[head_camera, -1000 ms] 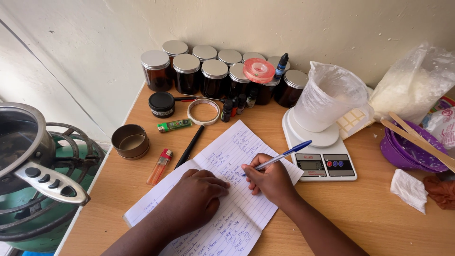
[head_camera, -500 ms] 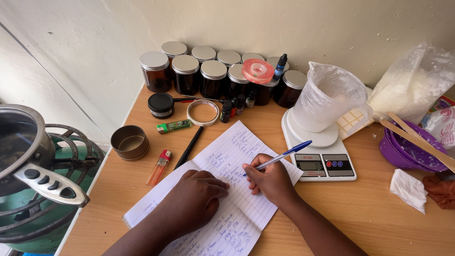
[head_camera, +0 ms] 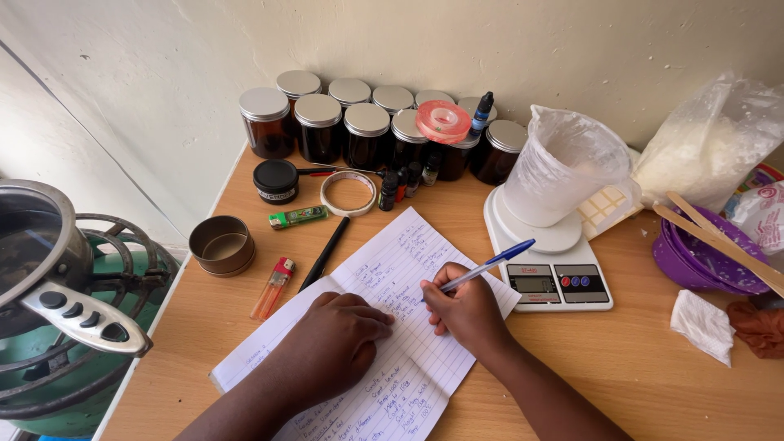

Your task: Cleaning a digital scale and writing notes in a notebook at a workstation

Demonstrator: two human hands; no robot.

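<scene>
A lined white notebook page (head_camera: 384,327), covered in blue handwriting, lies slantwise on the wooden worktop (head_camera: 621,359). The right hand (head_camera: 464,309) rests on it, its grip closed around a blue-capped pen (head_camera: 487,265) whose tip meets the paper just left of the fingers. The left hand (head_camera: 333,343) lies flat, palm down, pressing the page. A white kitchen scale (head_camera: 555,273) sits just right of the pen grip.

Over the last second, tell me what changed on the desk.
Almost nothing. The right hand still holds the blue pen to the notebook, its tip at nearly the same spot. The left hand stays flat on the page. The scale, jars and lighter have not moved.
</scene>
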